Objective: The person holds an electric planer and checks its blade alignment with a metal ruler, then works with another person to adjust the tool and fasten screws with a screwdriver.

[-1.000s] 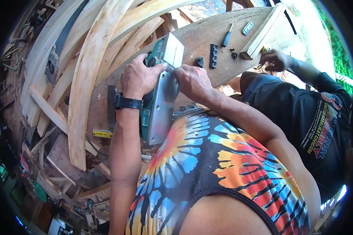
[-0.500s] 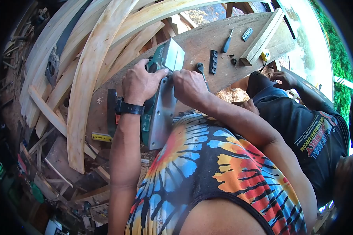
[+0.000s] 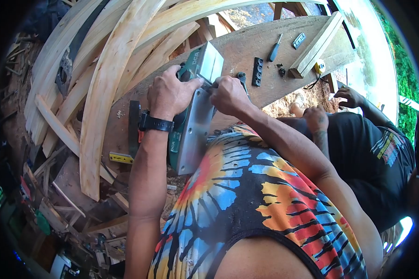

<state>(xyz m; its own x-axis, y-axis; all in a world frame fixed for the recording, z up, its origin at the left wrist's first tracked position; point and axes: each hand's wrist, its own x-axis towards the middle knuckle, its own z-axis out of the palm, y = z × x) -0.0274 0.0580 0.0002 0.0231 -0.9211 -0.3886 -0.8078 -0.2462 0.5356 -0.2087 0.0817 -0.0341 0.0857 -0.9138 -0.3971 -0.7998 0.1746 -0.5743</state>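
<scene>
A green electric planer (image 3: 190, 135) marked DCA lies turned so its metal sole faces up toward me. My left hand (image 3: 169, 95), with a black watch on the wrist, grips its body near the middle, thumb beside the blade slot. Close by on the other side, my right hand (image 3: 230, 96) has its fingers curled in a pinch at the slot. What those fingers hold is hidden. Past my right hand lies a ratchet wrench (image 3: 242, 79), partly covered by it, and a black holder with round sockets (image 3: 257, 72).
On the wooden board (image 3: 228, 46) lie a screwdriver (image 3: 275, 49), a small level (image 3: 299, 40), a squared timber (image 3: 316, 45) and a tape measure (image 3: 320, 66). Curved planks (image 3: 107, 93) are stacked at left, near a yellow level (image 3: 121, 158). A person in black (image 3: 358, 153) is at right.
The view has shifted slightly. My right hand has turned a little at the planer's slot while my left keeps its grip. The person at right has leaned away and raised a hand.
</scene>
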